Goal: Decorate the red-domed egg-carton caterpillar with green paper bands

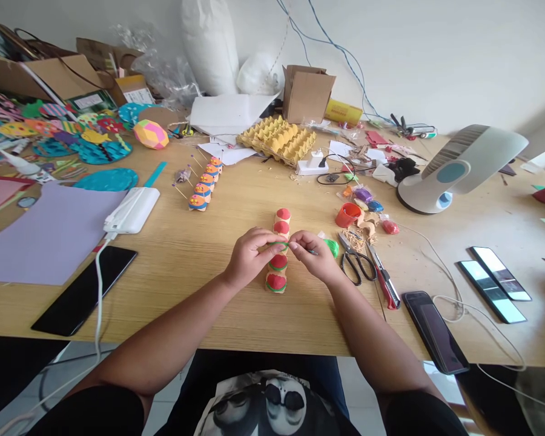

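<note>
A strip cut from an egg carton [278, 261] lies lengthwise in front of me, its bumps capped in red. Thin green bands edge the two nearest caps. Over its middle bump, my left hand [254, 254] is closed in a pinch on a thin green strip [279, 244], which looks like modelling clay. From the other side, my right hand [315, 257] pinches at that strip's right end. A small dark thing shows at the right fingers; I cannot make out what it is. Just right of this hand lies a packet of green clay [331, 247].
To the right are black-handled scissors [358, 260], a red utility knife [385, 278], a red cup [347, 215], several phones and a white fan [454, 172]. A painted carton caterpillar [204, 188] stands back left. Farther back is a yellow egg tray [277, 140]; a power bank [132, 210] lies left.
</note>
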Available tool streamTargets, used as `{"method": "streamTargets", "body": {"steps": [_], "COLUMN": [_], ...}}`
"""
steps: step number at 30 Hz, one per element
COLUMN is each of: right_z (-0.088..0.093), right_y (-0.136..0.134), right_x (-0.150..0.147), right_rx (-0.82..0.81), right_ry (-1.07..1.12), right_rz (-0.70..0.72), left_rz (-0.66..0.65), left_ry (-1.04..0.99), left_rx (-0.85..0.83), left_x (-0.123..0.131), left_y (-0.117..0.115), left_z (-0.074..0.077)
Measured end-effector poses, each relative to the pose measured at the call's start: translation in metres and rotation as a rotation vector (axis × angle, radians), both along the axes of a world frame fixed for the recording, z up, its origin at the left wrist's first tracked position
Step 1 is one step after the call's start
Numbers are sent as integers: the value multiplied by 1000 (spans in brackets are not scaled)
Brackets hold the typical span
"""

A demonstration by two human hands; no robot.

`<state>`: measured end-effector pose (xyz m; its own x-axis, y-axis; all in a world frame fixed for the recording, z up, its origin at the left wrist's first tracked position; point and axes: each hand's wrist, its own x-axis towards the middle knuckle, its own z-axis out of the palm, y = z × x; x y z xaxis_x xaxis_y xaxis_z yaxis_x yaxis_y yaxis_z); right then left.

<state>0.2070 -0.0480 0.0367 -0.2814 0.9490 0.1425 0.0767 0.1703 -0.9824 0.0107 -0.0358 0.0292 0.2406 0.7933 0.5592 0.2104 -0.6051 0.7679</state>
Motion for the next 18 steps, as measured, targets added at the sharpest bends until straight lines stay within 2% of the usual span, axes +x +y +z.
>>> {"method": "streamTargets", "body": {"steps": [3,6,9,14,18], "right_z": [-1,-5,-11,-15,-18], "right_y": [2,6,11,17,23], "right_x": [1,2,4,7,10], "right_rx": [-21,-55,-98,-147,-145], "right_ry": [19,75,136,181,118], "right_rz": [-75,-127,-132,-124,-157], "left_rz": [-41,-26,2,29,53], "left_ry": [-119,-235,-244,-180,-218], "left_rx": [-198,-337,-359,-292,-384], "left_x": [2,2,2,2,5], "left_y": [2,5,9,17,24], "left_z": [-4,-11,-16,-19,-25]}}
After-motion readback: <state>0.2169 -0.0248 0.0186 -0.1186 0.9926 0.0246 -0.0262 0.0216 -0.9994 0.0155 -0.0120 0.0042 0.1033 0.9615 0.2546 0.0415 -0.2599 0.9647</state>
